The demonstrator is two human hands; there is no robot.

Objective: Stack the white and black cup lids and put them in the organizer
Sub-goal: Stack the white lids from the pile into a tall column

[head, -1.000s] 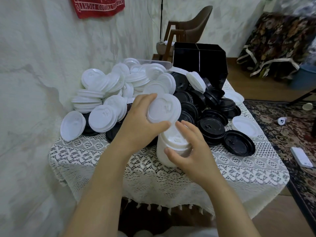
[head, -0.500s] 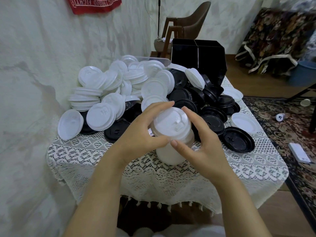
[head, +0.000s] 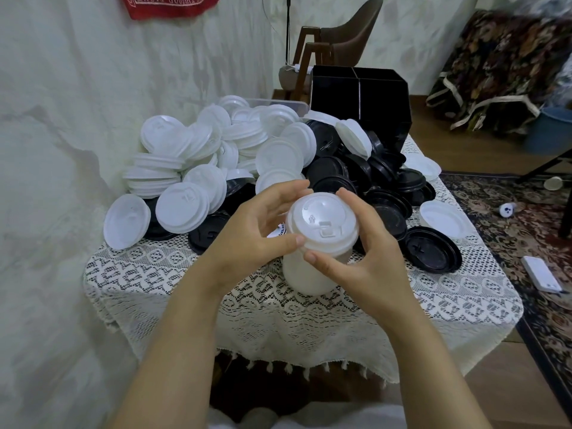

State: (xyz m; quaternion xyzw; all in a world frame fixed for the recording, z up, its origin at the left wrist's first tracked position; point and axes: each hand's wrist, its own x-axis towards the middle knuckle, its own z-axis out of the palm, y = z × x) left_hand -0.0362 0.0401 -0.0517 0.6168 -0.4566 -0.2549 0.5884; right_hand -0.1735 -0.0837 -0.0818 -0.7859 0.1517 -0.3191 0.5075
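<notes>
A tall stack of white lids (head: 318,239) stands on the lace-covered table (head: 247,292), near its front. My left hand (head: 257,233) grips the stack's top from the left, and my right hand (head: 362,246) grips it from the right. Behind lies a heap of loose white lids (head: 216,156) on the left and black lids (head: 365,178) on the right. The black organizer (head: 362,100), with divided compartments, stands at the table's far edge.
A single black lid (head: 433,252) and a white lid (head: 442,218) lie at the right of the table. The wall runs close along the left. A chair (head: 340,41) stands beyond the table. A patterned rug with small items covers the floor on the right.
My left hand brought a white lid down onto the stack. Both hands now wrap around the stack's top.
</notes>
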